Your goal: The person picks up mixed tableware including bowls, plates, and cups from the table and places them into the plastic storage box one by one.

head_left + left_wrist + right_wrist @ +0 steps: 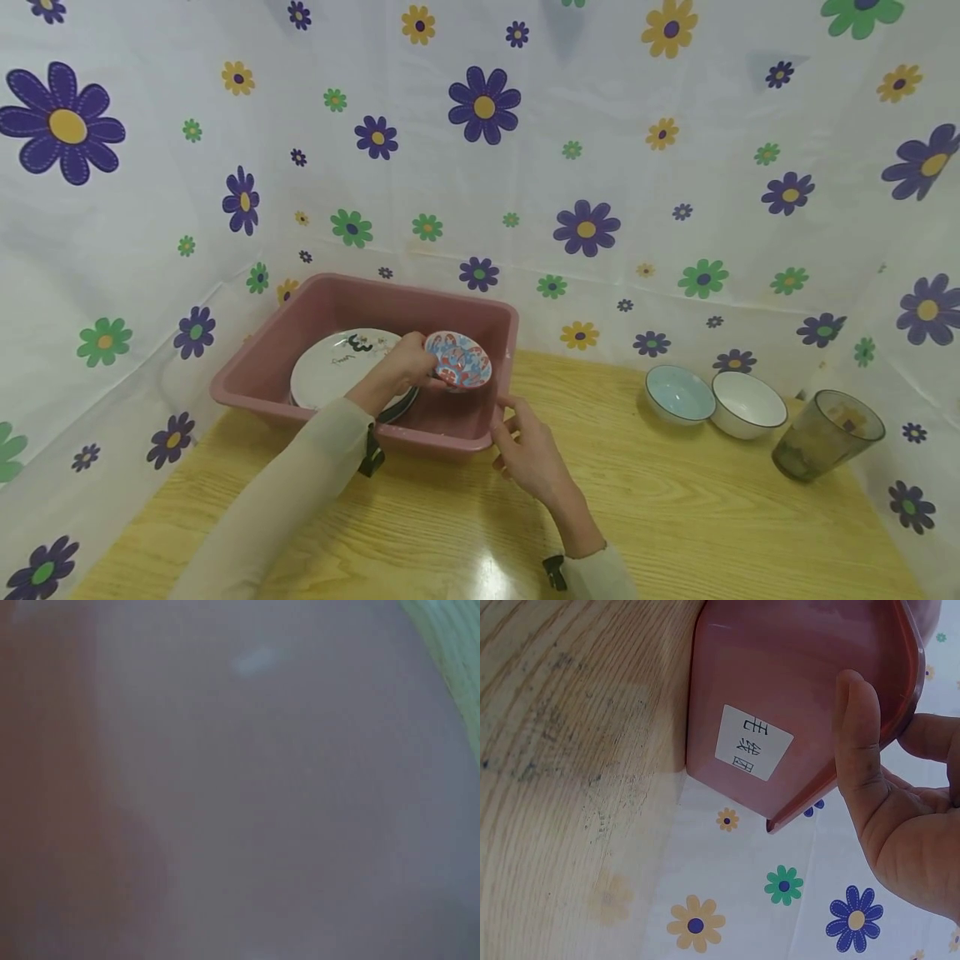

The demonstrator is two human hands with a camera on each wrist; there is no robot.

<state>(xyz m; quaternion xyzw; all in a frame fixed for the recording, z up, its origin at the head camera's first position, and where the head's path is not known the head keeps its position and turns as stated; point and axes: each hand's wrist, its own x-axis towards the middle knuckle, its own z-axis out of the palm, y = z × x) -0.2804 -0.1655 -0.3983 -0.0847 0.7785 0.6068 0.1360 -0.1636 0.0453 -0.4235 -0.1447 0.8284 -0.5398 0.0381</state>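
A pink plastic basin (420, 435) stands on the table, with a white plate (330, 371) bearing a dark printed design inside it. My left hand (405, 365) reaches over the near rim and pinches the left edge of a small red-and-blue patterned bowl (459, 360), held tilted in the basin's right part. Part of a dark-rimmed dish (400, 406) shows under the left wrist. At the basin's near right corner, my right hand (525, 446) grips the rim, thumb (859, 739) along the outer wall. The left wrist view is mostly a blurred pinkish surface.
To the right on the wooden table (675, 517) stand a light blue bowl (678, 396), a white bowl (746, 406) and a tinted glass (825, 437). A flowered white curtain (525, 183) closes off the back and sides. A white paper label (754, 742) is stuck on the basin's side.
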